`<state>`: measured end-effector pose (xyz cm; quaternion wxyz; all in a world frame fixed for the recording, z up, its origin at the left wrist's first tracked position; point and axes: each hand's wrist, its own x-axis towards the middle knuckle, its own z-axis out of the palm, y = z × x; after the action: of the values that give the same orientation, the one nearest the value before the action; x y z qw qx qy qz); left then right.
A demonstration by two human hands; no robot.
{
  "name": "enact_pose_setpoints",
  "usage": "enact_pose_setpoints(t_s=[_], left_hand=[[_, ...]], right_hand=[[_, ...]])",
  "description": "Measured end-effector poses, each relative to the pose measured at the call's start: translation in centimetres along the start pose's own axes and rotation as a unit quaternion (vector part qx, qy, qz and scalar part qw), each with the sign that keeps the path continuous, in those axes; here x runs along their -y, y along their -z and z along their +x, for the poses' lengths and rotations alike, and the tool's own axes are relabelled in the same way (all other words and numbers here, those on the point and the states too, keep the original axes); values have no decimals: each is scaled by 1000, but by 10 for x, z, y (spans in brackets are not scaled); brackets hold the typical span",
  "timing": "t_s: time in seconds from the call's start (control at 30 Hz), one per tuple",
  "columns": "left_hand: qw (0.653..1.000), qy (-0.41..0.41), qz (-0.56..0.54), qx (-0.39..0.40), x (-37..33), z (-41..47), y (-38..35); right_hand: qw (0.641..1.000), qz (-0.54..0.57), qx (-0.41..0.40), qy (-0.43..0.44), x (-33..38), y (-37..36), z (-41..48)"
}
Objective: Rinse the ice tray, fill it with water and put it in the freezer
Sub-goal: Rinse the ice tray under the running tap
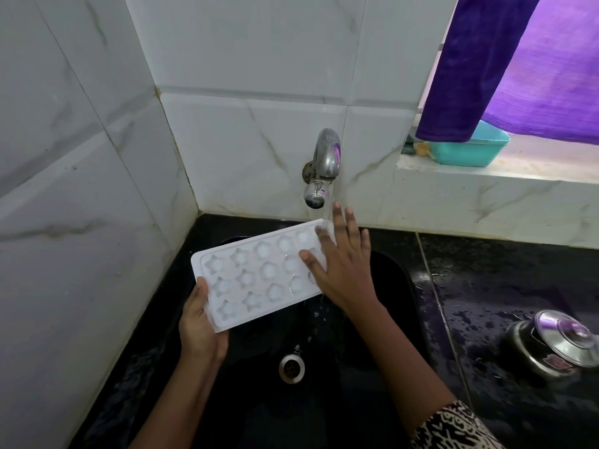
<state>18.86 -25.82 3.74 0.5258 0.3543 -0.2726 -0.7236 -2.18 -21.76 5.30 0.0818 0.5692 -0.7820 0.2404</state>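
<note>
A white plastic ice tray (256, 277) with star and round cells is held over the black sink (382, 264), its cells facing up and its far end just under the metal tap (324, 163). My left hand (199, 325) grips the tray's near left corner, thumb on the rim. My right hand (340, 267) lies flat on the tray's right end with fingers spread, covering the last cells. Water drips off the tray's right edge toward the drain (291, 367). Whether the tap is running I cannot tell.
White marble tiles close the left and back sides. A wet black counter (505, 286) lies to the right with a steel lidded pot (557, 345) on it. On the window ledge stands a teal tub (470, 150), with a purple cloth (505, 66) hanging above.
</note>
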Motion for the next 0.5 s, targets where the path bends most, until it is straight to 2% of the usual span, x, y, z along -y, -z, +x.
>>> enact_pose_setpoints(t_s=[0.1,0.23,0.4,0.5], left_hand=[[1000,-13,-6,-9,-8,2,6],[1000,4,5,6,-3,-3,3],[1000,4,0,-3,-5,-2,7],[1000,18,7,-3,1,-4,11]], right_hand=[[999,33,23,-5,-10,3,0],[1000,-11,-15,-13,-9,0,2],[998,28,62,-8,-7,2,1],[999,18,25,-41,-13,5,2]])
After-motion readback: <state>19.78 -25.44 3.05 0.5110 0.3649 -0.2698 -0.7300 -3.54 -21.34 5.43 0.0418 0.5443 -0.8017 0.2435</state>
